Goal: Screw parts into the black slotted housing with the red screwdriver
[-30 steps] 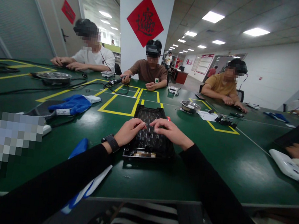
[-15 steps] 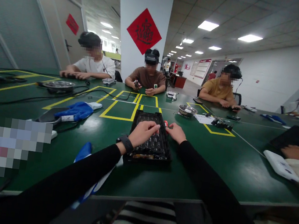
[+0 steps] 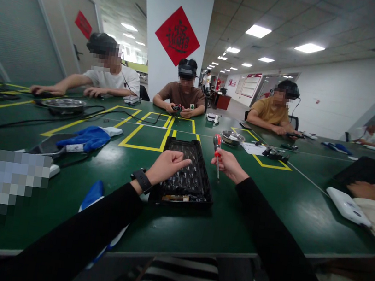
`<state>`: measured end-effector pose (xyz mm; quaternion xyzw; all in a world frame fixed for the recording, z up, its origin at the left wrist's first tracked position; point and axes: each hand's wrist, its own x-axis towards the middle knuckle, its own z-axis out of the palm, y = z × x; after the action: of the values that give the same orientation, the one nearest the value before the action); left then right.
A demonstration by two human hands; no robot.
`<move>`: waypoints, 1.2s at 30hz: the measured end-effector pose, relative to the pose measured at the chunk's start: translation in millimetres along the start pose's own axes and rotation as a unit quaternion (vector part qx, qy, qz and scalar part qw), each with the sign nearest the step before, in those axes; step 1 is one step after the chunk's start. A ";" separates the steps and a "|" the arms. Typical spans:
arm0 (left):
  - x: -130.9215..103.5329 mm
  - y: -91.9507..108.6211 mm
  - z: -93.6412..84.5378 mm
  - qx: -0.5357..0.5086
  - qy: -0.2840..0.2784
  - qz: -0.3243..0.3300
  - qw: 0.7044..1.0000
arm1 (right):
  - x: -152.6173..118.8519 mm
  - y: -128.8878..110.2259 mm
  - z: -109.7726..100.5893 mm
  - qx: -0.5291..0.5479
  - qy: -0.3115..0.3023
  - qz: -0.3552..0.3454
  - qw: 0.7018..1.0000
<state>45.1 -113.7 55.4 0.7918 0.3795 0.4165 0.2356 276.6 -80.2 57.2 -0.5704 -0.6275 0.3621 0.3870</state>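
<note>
A black tray (image 3: 207, 187) with rows of small compartments lies on the green table in front of me. My left hand (image 3: 167, 166) is closed over the tray's left side, its thumb lying across toward the middle; whatever its fingers hold, if anything, is hidden. To the right of the tray, my right hand (image 3: 228, 165) grips a screwdriver (image 3: 217, 144) with a red and grey handle. The handle points up and the metal shaft points down, its tip above the table. An orange-brown piece lies at the tray's near end.
Blue-and-white gloves (image 3: 86, 138) lie at the left, another (image 3: 93, 194) by my left forearm. A metal bowl (image 3: 232, 138), a paper and black parts stand beyond my right hand. A white device (image 3: 347, 206) is at the right. People sit around the table (image 3: 289, 210).
My right hand has moved right, away from the tray, and the screwdriver is now plainly visible in it. My left hand has shifted slightly left. The person at the far left has reached an arm outward.
</note>
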 end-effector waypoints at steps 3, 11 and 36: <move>0.1 -0.2 -1.5 0.021 -0.004 0.022 1.000 | -7.9 -21.2 18.8 0.298 -0.059 -0.082 0.949; -3.2 -5.8 3.4 -0.001 -0.053 0.027 0.998 | -25.5 -18.9 69.3 0.496 -0.150 -0.042 0.854; -5.9 -9.5 6.8 -0.064 -0.063 0.006 0.996 | -28.3 -15.6 76.2 0.426 -0.144 -0.088 0.889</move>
<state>44.8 -113.0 42.3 0.8019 0.3316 0.3907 0.3070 202.7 -110.7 35.7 -0.2352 -0.5095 0.6370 0.5285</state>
